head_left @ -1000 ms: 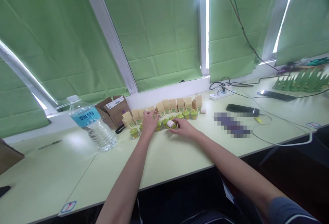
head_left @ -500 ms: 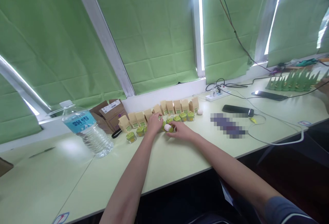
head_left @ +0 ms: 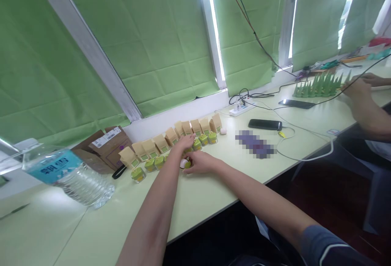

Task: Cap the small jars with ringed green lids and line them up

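Small glass jars with green tops, such as one at the left end and one at the right end, stand in a row before several small tan paper bags. My left hand reaches over this row, its visible fingers stretched out toward the jars and bags; its fingertips are partly hidden. In front of the row, my right hand curls thumb and fingers round a small green-topped jar. Against that jar sits a pale pinkish-white lump. Another such lump lies past the last bag.
A large water bottle and an opened cardboard box stand at left. To the right are a black phone, a blurred-out item, a power strip, cables and green spiky pieces near another person's hands.
The view has swung to the right, so everything sits further left and the other person's hands show more. Both my hands stay at the row, the right one round the jar.
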### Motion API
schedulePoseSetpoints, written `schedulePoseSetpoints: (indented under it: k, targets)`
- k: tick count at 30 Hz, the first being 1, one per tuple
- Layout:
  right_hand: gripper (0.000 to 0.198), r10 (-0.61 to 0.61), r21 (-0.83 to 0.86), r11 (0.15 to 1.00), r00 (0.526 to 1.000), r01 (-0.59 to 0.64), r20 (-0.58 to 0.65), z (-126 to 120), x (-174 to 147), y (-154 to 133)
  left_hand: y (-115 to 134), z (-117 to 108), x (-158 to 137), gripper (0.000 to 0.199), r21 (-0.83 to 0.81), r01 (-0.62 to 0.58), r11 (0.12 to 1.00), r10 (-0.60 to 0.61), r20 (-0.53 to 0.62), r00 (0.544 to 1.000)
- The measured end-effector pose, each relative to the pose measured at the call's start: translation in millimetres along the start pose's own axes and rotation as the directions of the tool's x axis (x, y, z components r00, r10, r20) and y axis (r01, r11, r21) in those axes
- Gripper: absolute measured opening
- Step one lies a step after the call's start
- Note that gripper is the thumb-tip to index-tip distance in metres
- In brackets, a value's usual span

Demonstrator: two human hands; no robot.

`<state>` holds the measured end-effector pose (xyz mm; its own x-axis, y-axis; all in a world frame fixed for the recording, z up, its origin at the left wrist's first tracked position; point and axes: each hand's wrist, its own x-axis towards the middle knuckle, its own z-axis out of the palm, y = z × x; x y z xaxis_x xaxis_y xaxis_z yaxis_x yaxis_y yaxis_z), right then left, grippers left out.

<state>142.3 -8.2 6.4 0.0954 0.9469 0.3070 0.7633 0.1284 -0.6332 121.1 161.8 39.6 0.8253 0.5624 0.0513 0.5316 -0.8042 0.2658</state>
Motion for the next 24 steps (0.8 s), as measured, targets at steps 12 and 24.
schedulePoseSetpoints:
  k: [12, 24]
  targets:
    - [0.041, -0.02, -0.005, 1.0, 0.999, 0.02, 0.026, 3.8, -0.7, -1.5, -1.4, -3.6, -7.8, 0.038, 0.005, 0.223, 0.975, -0.221, -0.112, 0.969]
    - [0.042, 0.005, 0.03, 1.0, 0.995, -0.003, -0.097, -1.3, 0.3, -0.5, 5.0, -40.1, -77.7, 0.021, -0.431, -0.192, 0.882, -0.043, -0.48, 0.876]
